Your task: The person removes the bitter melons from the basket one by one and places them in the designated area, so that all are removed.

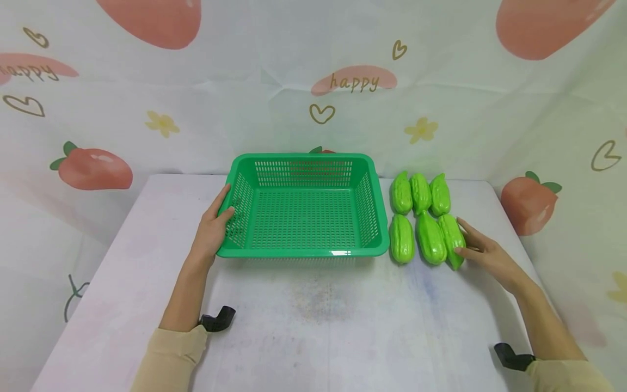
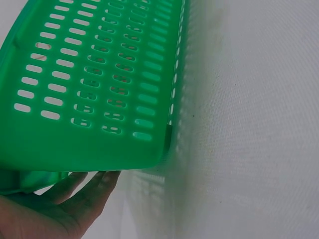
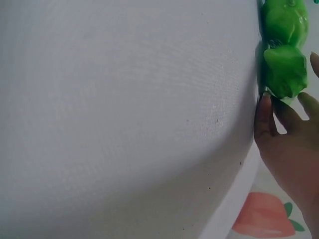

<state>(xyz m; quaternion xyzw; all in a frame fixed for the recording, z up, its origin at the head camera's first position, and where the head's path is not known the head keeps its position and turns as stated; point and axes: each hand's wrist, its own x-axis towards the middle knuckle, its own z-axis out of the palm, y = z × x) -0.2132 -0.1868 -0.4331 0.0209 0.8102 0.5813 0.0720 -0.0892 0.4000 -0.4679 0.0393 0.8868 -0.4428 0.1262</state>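
A green plastic basket [image 1: 303, 252] with slotted sides stands on the table. My left hand [image 1: 211, 231] holds its left rim, thumb over the edge and fingers against the outer wall. The left wrist view shows the fingers [image 2: 92, 196] by the basket's end wall [image 2: 84, 149]. Right of the basket, several bright green, ridged bitter melons [image 1: 402, 239] lie in two rows. My right hand [image 1: 485, 256] is at the near row's rightmost bitter melon [image 1: 452, 234], its thumb touching the side and its fingers extended. In the right wrist view, fingertips [image 3: 265, 102] meet that melon's end [image 3: 286, 74].
The pale table [image 1: 318, 326] reaches to a fabric backdrop [image 1: 274, 125] printed with fruit, hearts and flowers. Black wrist-worn mounts [image 1: 219, 319] stick out by both sleeves. The melons lie close beside the basket's right wall, between it and the table's right edge.
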